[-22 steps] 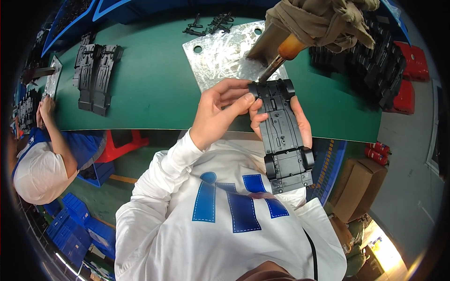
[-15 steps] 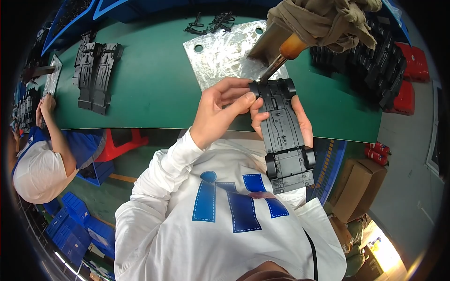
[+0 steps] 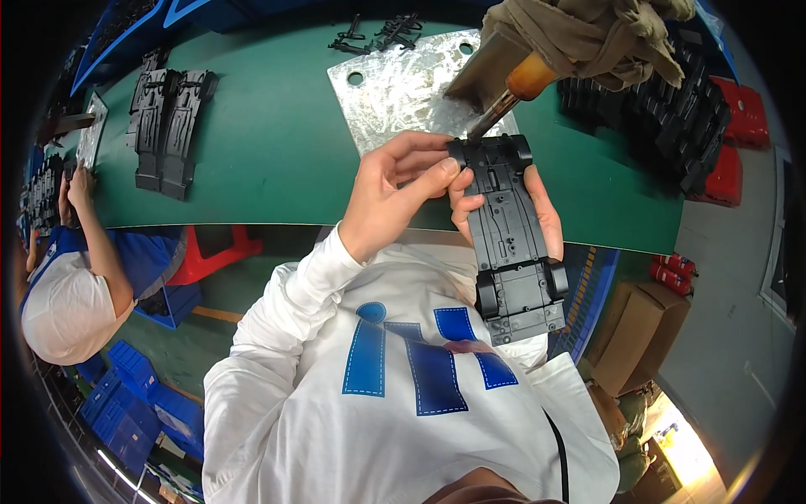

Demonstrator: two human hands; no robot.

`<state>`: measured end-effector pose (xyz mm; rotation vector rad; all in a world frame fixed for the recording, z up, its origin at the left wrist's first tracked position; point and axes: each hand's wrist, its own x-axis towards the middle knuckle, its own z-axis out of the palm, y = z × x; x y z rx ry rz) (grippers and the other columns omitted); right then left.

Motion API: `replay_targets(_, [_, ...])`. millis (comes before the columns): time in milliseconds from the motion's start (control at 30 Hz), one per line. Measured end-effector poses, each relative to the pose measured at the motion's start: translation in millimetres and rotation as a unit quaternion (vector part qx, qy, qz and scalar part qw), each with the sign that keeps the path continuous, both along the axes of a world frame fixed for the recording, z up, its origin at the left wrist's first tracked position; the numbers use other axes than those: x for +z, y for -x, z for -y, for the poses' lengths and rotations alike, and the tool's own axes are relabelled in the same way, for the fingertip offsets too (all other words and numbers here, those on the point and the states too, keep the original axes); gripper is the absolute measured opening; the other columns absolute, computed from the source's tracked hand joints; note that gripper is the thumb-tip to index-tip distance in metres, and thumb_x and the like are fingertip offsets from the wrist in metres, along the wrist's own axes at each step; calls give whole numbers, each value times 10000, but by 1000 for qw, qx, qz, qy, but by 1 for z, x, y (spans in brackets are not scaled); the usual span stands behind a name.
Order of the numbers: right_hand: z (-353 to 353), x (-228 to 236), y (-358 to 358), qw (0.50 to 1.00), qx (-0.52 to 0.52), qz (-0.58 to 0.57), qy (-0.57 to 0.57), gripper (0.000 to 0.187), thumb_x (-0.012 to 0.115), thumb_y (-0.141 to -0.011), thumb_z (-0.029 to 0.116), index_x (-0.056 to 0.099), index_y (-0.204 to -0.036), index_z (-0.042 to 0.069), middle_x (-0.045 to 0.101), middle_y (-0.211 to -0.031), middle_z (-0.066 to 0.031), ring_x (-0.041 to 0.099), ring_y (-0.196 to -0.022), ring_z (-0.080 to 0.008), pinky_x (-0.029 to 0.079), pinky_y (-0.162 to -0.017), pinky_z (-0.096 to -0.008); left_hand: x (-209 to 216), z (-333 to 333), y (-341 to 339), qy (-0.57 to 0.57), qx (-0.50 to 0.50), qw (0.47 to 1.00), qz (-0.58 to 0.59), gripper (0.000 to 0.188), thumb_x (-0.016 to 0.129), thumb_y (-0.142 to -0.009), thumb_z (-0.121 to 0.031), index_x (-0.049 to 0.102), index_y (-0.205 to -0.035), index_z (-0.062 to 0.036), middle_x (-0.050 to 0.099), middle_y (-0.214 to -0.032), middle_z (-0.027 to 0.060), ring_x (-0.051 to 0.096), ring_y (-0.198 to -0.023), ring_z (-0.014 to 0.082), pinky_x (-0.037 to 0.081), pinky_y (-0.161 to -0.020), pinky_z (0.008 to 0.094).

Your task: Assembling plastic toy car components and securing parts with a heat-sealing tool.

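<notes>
The black toy-car chassis (image 3: 512, 239) is held above the green table's (image 3: 277, 143) near edge — right hand (image 3: 537, 214) cupped behind it, left hand (image 3: 395, 197) pinching its front corner, seemingly touching a soldering-iron tip (image 3: 487, 124).

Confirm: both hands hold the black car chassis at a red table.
Not quite: the table is green, not red, as the head view shows. The left hand and right hand do hold the black car chassis.
</notes>
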<state>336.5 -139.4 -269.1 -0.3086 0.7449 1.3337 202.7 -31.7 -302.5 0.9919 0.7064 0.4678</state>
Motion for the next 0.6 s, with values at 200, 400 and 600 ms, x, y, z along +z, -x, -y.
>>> replay_targets(200, [0, 0, 1, 1000, -3, -9, -3, 562, 557, -962, 361, 391, -1363, 4, 477, -1280, -215, 524, -1053, -295, 454, -776, -380, -2, 0, 0, -1, -2, 1000, -3, 430, 701, -888, -198, 565, -1208, 55, 664, -1101, 201, 651, -1011, 203, 502, -929, 331])
replay_targets(400, [0, 2, 2, 1000, -6, -18, 1, 545, 552, -965, 366, 406, -1355, 13, 483, -1281, -220, 525, -1055, -304, 455, -777, -384, -1, 0, 0, -5, 1, 1000, 0, 441, 706, -884, -211, 566, -1208, 54, 667, -1098, 201, 649, -1017, 203, 496, -935, 331])
replay_targets(600, [0, 0, 2, 1000, -10, -7, -4, 531, 551, -967, 358, 419, -1345, 10, 485, -1283, -229, 523, -1056, -318, 460, -783, -392, -1, 0, 0, 0, 0, 1000, -2, 443, 708, -884, -213, 566, -1208, 53, 670, -1094, 198, 648, -1013, 199, 494, -935, 329])
